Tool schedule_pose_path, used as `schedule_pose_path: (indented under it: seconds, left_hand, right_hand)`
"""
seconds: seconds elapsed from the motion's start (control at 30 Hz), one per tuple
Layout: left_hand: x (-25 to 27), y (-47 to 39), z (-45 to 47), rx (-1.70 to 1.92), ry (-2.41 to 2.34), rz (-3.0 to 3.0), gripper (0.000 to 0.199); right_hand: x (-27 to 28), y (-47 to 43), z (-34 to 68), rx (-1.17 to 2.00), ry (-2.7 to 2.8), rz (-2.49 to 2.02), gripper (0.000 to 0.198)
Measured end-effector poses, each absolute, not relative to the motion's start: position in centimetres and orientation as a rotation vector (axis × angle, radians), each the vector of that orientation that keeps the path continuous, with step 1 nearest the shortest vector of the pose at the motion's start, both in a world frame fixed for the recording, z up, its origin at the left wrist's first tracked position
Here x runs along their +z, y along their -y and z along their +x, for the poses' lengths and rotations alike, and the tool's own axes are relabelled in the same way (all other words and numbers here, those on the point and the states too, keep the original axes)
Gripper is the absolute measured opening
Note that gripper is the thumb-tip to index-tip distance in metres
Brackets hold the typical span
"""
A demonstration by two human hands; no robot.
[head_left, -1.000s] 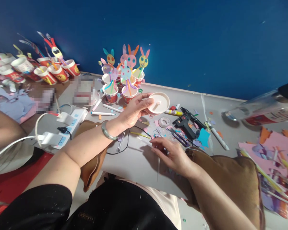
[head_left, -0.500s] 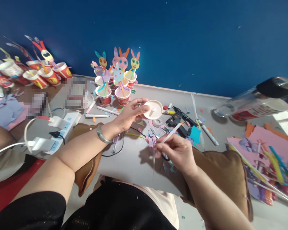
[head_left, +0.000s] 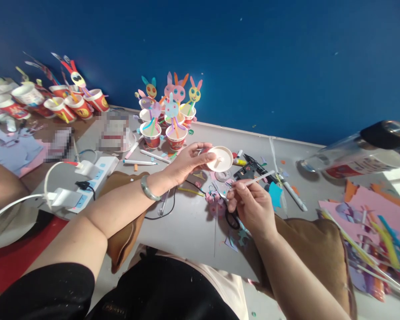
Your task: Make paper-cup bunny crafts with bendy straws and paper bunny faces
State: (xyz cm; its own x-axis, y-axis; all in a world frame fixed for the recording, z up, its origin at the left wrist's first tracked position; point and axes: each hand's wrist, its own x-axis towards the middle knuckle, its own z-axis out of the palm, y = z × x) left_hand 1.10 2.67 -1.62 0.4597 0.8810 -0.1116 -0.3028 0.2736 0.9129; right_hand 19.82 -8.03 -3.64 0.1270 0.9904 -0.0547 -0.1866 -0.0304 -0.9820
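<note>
My left hand (head_left: 195,161) is wrapped round a paper cup (head_left: 227,165), tilted so that its white inside and a small pale lump at the bottom face me. Between the thumb and fingers of my right hand (head_left: 253,204) is a thin whitish stick (head_left: 263,176), its free end pointing up to the right. Black-handled scissors (head_left: 232,219) lie just under the right hand, beside pink paper scraps (head_left: 216,208). Behind that hand is a black glue gun (head_left: 249,170), partly hidden by the stick and other things. A roll of clear tape (head_left: 222,176) sits below the cup.
Several cups with paper rabbit heads (head_left: 176,138) stand by the blue wall. Further left are more red cups (head_left: 98,101) and a power strip (head_left: 98,180). A clear bottle (head_left: 350,149), brown cushions (head_left: 311,249) and coloured paper (head_left: 370,200) lie right. A person's arm shows at far left.
The whitish stick has swung to a flatter angle as my right hand turned and shifted slightly right. The cup stays in my left hand. The whole view has shifted a little.
</note>
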Motion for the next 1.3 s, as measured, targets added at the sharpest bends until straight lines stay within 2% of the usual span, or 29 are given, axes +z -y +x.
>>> schedule_pose_path:
  seconds: [0.33, 0.73, 1.1, 1.3]
  left_hand:
    - [-1.8, -2.6, 0.9, 0.923, -0.773, 1.128, 0.078]
    - [-1.5, -2.4, 0.8, 0.863, -0.738, 1.265, 0.082]
    - [-2.6, -2.6, 0.8, 0.971, -0.820, 1.745, 0.090]
    - [-3.3, -3.4, 0.9, 0.807, -0.944, 1.903, 0.092]
  right_hand:
    - [-3.8, 8.1, 19.9, 1.188, 0.941, -1.081, 0.027]
    - [-4.8, 8.3, 20.2, 1.054, 0.973, -1.189, 0.038]
    - [-4.5, 7.7, 20.2, 0.960, 0.990, -1.218, 0.041]
    - [-4.7, 7.5, 20.3, 0.976, 0.982, -1.195, 0.039]
